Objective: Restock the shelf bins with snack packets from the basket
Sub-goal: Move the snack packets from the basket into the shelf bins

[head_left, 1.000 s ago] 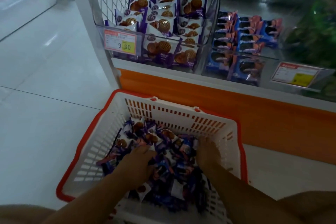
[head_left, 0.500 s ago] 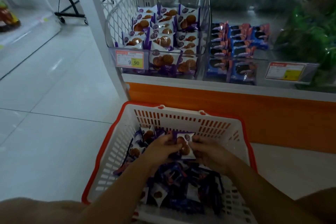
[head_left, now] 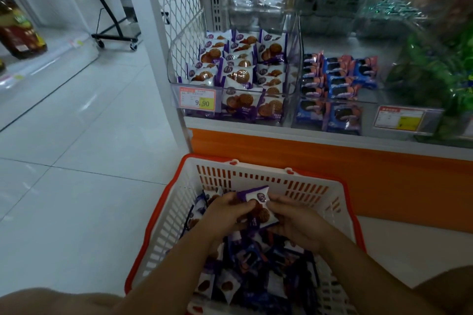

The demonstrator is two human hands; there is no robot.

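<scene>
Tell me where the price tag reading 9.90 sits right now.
In the head view, the price tag sits left of centre, clipped to the front left corner of the clear bin of purple waffle packets, above the basket.

— How many baskets (head_left: pixel 258 174) stood on the floor?
— One, with two hands above it, left (head_left: pixel 225 212) and right (head_left: pixel 297 222), sharing one purple packet (head_left: pixel 258 199).
— Price tags?
— Two: one (head_left: pixel 196 100) reading 9.90, another (head_left: pixel 399 119) blurred.

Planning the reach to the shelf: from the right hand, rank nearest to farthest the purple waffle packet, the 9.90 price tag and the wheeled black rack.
1. Purple waffle packet: held by the right hand and left hand, over the basket.
2. 9.90 price tag: on the bin front, up-left.
3. Wheeled black rack: far left, across the floor.
</scene>
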